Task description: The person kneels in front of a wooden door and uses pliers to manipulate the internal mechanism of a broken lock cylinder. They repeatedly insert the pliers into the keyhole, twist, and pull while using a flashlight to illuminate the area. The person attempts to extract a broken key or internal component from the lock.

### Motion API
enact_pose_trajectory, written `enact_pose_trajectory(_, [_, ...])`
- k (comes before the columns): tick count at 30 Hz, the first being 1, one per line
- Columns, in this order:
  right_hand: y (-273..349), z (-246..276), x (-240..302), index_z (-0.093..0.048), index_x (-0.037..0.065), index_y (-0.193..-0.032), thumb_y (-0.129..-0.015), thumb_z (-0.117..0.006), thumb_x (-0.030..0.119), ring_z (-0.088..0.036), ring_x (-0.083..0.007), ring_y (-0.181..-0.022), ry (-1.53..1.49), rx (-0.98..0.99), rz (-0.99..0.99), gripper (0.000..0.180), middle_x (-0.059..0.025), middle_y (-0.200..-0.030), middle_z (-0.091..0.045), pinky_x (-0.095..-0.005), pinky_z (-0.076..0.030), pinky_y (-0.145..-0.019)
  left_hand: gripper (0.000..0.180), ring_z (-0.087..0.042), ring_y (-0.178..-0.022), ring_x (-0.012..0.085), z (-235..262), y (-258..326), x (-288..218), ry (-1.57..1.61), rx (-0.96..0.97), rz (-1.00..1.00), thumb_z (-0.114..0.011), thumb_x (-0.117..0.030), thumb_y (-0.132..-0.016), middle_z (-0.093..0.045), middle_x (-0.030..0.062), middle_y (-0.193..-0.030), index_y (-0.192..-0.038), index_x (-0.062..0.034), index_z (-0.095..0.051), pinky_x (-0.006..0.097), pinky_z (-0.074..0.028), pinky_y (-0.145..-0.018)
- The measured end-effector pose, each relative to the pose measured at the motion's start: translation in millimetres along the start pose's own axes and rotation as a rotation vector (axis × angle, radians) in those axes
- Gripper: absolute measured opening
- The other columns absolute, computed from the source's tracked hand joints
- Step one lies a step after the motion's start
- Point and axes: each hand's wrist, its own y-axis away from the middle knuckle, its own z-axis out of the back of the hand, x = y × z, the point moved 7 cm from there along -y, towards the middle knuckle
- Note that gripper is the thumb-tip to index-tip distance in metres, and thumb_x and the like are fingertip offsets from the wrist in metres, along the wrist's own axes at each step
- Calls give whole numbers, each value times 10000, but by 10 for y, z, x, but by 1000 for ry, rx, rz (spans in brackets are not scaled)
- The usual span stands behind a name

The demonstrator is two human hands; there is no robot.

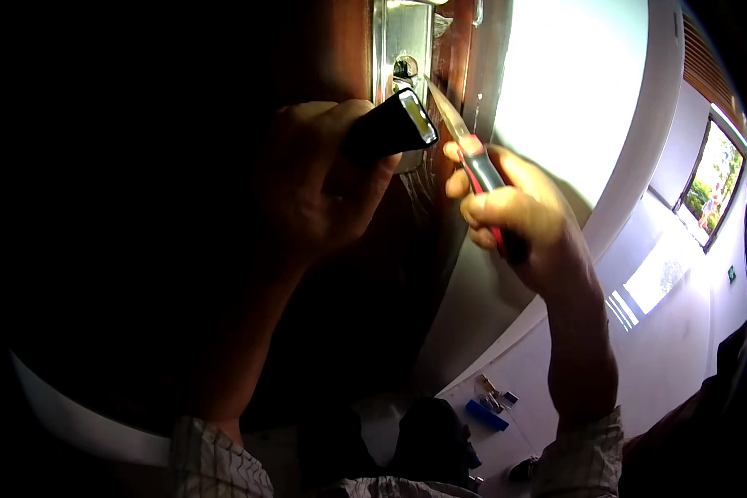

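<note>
My left hand (319, 178) is closed around a black flashlight (386, 129) with a rectangular, yellowish lens end facing right. In my right hand (527, 203) is a pointed hand tool (483, 170) with a red and black handle and a tapering metal end; whether it is a knife or slim pliers I cannot tell. Its tip is beside the right edge of a metal lock plate (422, 50), and I cannot tell if it touches. A dark opening (405, 68) shows in the plate, just above the flashlight. The plate's lower part is partly hidden by the flashlight and left hand.
The plate is on a brown wooden door (353, 46), beside a brightly lit white wall (573, 75). On the floor below lie a blue box-like item (486, 416) and several small metal parts (494, 394). A window (712, 183) is far right. The left side is very dark.
</note>
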Motion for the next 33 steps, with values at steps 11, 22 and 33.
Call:
enact_pose_trajectory(11, [-42, 25, 335, -690, -75, -1043, -992, -566, 197, -554, -101, -670, 171, 9, 105, 303, -124, -892, -667, -222, -433, -540, 267, -667, -866, 213, -6, 126, -20, 97, -101, -22, -787, -184, -911, -682, 70, -964, -1091, -22, -675, 332, -548, -756])
enact_pose_trajectory(22, [-287, -188, 617, -531, 144, -722, -961, -540, 166, -525, -146, -588, 108, -13, -78, 241, 8, -679, -487, -310, -415, -483, 193, -629, -927, 161, 21, 170, -49, 168, -88, 38, -718, -110, -959, -657, 82, -1030, -1102, 1, -651, 304, -512, -846])
enact_pose_trajectory(33, [-143, -50, 529, -616, 97, -778, -946, -584, 181, -608, -184, -636, 181, 17, -83, 191, -36, -719, -587, -331, -480, -543, 175, -628, -980, 157, 75, 245, -263, 237, -150, 77, -734, -162, -964, -683, 64, -1066, -1068, -31, -680, 307, -492, -903])
